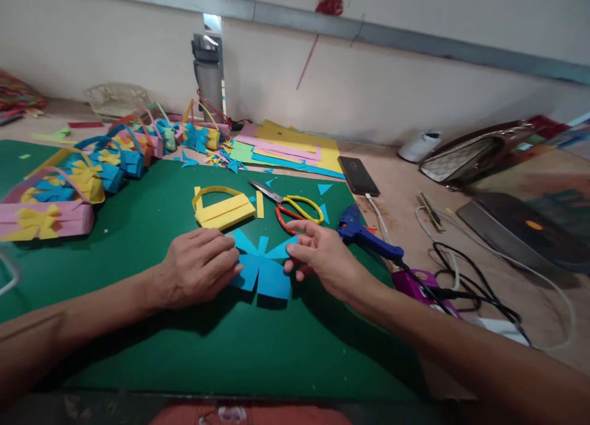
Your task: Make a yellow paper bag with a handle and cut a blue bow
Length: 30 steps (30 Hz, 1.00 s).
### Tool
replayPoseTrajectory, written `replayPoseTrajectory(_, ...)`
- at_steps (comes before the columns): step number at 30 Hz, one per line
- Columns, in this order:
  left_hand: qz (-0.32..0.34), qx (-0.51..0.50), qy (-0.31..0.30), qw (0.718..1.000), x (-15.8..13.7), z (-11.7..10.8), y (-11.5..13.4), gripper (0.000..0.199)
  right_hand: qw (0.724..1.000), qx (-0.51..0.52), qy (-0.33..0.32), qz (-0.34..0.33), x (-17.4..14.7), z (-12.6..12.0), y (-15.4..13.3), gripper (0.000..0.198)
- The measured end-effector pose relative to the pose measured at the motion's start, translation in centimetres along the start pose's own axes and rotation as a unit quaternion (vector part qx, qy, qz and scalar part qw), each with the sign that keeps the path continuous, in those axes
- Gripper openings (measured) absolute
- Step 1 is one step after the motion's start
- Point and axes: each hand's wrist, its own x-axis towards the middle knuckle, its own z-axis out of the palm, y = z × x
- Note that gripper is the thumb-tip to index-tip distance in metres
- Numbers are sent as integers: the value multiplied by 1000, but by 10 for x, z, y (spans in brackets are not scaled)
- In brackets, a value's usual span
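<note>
Between my two hands is a blue paper cutout [273,278] with several flaps spreading from its middle, held just over the green mat. My left hand [198,265] is closed on its left edge, fingers curled together. With thumb and fingers, my right hand [322,256] pinches the upper right flap. Behind the cutout lies a small yellow paper basket [225,210] with a looped handle. To its right are a narrow yellow paper strip [260,204] and a pair of scissors [295,210] with red and yellow handles, close to my right fingertips.
A blue glue gun [369,234] lies right of my right hand, its cord running to a purple power strip [419,283]. Finished paper baskets [50,219] line the left. Coloured sheets [295,145], a phone [358,175] and a bottle [208,77] stand or lie at the back.
</note>
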Motion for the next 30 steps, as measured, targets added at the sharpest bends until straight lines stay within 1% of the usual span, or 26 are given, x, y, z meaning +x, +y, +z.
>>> replayPoseTrajectory(2,4,0,-7,1000,1,-3,3,5,1000,-25,-2,18,1,1,8,38)
replayPoseTrajectory(5,6,-9,-30,999,1,-5,19,8,998,-57,-16,32,3,4,19,38)
replayPoseTrajectory(7,3,-16,-58,998,0,-4,32,12,996,-78,-25,29,4,4,22,36)
replayPoseTrajectory(9,-1,-26,-108,994,-3,0,42,15,995,-92,-41,19,4,2,22,34)
replayPoseTrajectory(11,2,-32,-145,989,-5,4,48,17,992,-99,-72,12,6,-4,18,35)
replayPoseTrajectory(14,13,-36,-173,984,-9,9,49,17,984,-96,-148,16,9,-17,10,35)
replayPoseTrajectory(17,21,-37,-179,983,-10,9,47,16,969,-102,-223,33,17,-26,3,20)
replayPoseTrajectory(19,24,-37,-180,983,-9,8,47,16,961,-109,-249,45,23,-27,1,12)
replayPoseTrajectory(21,25,-37,-181,982,-8,7,47,15,960,-113,-250,62,29,-25,-1,15)
replayPoseTrajectory(25,23,-43,-181,982,-7,7,47,16,964,-118,-225,82,36,-20,-4,24)
replayPoseTrajectory(27,22,-50,-183,982,-6,7,46,16,962,-113,-233,86,38,-20,-5,21)
replayPoseTrajectory(30,19,-64,-187,980,-6,7,45,16,955,-95,-265,96,41,-22,-4,11)
